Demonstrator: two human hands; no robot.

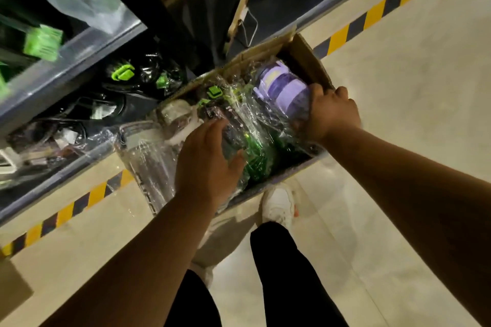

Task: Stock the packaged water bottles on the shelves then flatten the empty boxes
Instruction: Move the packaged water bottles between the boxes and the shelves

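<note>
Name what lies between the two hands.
In the head view, wrapped green bottles lie between the left hand and the right hand holding the purple bottle.

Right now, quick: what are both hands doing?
The left hand grips the wrapped green bottle.
The right hand grips the wrapped purple bottle.
</note>
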